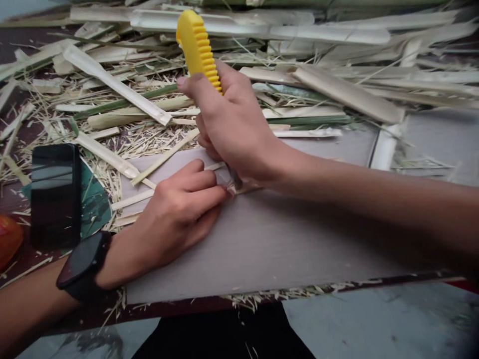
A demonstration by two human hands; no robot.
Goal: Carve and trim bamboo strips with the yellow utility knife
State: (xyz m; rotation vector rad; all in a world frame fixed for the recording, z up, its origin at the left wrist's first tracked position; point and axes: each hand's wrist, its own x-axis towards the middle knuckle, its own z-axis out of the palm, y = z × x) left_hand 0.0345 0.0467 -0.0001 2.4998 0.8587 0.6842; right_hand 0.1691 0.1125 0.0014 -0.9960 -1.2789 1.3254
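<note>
My right hand (234, 117) is closed round a yellow utility knife (198, 50) with a ridged edge. The handle's rear end points up and away from me, and the lower end reaches down toward the board. My left hand (183, 209) lies low on the grey board (232, 249), its fingers curled and pressing a thin bamboo strip (135, 199). The strip runs leftward from under the fingers. Near the left fingertips, the knife's low end meets the work, but my right hand partly hides the blade and the contact.
Split bamboo pieces (116, 82) and shavings are heaped across the back and left. A black phone (56, 197) lies at the left beside a dark green mat (95, 199). An orange-red object (8, 239) is cut off at the left edge. The table's front edge runs below the board.
</note>
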